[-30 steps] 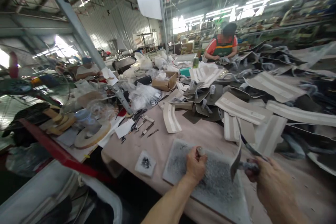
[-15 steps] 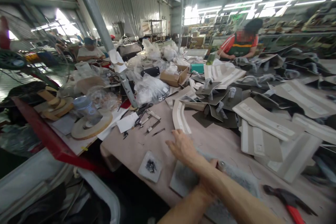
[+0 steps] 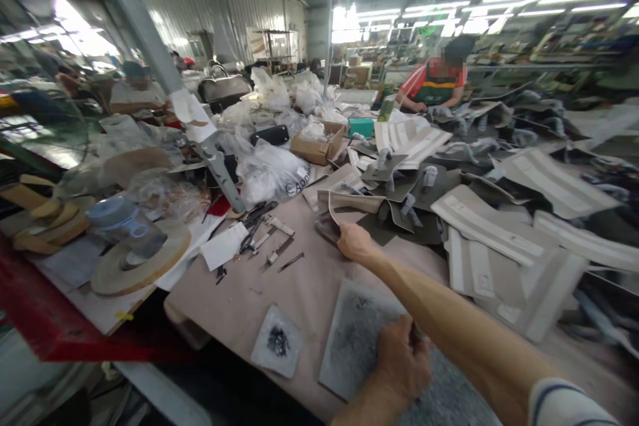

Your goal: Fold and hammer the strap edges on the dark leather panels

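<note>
My right hand (image 3: 355, 242) reaches forward across the table and is closed on the near edge of a curved grey panel (image 3: 350, 202), which it holds tilted up. Its fingertips are partly hidden. Nearer to me, my left hand (image 3: 403, 358) is a loose fist over a grey slab (image 3: 344, 339) with a worn, speckled surface. Something small and dark shows between thumb and fingers, too unclear to name. Left of the slab, a small pale square (image 3: 277, 342) bears a heap of tiny dark metal pieces.
Tweezers (image 3: 291, 262), a caliper (image 3: 278, 251) and other small tools lie on the left. Stacked panels (image 3: 492, 229) crowd the right. A jug (image 3: 122, 226) stands in a tape roll (image 3: 150, 279) beside a slanting post (image 3: 150, 46). Two people sit beyond.
My right hand has gone from open above the table to gripping the panel, whose near end is now raised. My left hand has come out from under my right forearm. The view has shifted right.
</note>
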{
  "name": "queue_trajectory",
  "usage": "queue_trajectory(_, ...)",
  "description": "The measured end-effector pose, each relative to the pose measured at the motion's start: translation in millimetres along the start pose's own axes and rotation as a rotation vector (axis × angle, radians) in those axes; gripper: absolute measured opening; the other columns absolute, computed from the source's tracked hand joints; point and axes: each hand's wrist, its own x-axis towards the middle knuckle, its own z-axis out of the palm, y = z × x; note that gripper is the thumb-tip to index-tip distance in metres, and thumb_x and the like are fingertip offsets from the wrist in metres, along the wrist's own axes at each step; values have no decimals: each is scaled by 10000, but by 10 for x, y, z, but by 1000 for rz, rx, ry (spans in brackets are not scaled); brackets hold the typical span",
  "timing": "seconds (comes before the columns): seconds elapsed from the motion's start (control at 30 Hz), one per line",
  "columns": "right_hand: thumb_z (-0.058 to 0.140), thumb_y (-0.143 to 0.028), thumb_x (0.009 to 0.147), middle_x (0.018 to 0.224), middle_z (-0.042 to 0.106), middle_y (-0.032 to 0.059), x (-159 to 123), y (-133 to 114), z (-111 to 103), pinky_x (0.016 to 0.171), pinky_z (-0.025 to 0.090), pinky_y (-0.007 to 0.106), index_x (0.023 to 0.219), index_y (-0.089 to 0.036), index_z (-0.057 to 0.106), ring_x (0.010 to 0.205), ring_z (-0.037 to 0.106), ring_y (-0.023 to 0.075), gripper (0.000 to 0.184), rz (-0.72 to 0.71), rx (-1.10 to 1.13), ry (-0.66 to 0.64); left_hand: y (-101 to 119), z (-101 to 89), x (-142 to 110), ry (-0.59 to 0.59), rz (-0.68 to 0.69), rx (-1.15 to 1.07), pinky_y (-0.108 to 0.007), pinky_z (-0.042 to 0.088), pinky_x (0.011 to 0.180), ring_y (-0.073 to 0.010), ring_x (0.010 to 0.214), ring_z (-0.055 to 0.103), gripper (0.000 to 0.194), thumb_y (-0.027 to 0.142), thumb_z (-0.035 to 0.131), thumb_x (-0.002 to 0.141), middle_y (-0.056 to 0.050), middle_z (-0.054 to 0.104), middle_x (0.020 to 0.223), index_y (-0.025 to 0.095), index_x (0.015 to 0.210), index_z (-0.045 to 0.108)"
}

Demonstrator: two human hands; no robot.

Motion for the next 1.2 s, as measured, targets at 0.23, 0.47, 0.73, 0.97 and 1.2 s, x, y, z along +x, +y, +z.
queue_trajectory(0.23,541,-208,871,1237,694,104,-1024,1380,-628,879,535,334,1575,-170,221,990,685,205,774,67,409,173,78,-109,-54,211,134,1,-272,491,725,-191,758,631,85,224,599,860,-31,685,795,183,915,649)
queue_trajectory(0.47,571,-324,826,1228,699,125,-2860,1813,385,821,591,411,1555,-182,247,986,721,259,811,329,1117,136,198,-408,-198,458,162,-91,-289,544,880,-200,928,703,189,348,651,898,-61,741,979,193,1006,652)
queue_trajectory(0.73,458,-306,909,803,730,55,-3407,1641,1147,617,554,383,1505,-184,400,731,716,268,611,410,554,294,384,-21,184,41,148,-100,-313,569,850,-180,841,706,232,352,720,821,-62,743,901,163,943,663)
queue_trajectory(0.97,446,-390,975,1017,717,177,-3284,1530,700,705,543,408,1352,-162,564,819,707,300,457,395,66,270,64,97,247,-78,92,2,-328,565,877,-195,884,726,244,366,709,832,-81,761,938,167,964,663)
queue_trajectory(1.2,513,-378,957,1398,570,190,-2887,1500,775,1091,425,534,1371,-126,523,1327,507,330,485,-7,240,448,115,71,237,-95,98,-2,-314,566,850,-189,862,726,204,328,683,860,-76,760,920,163,976,654)
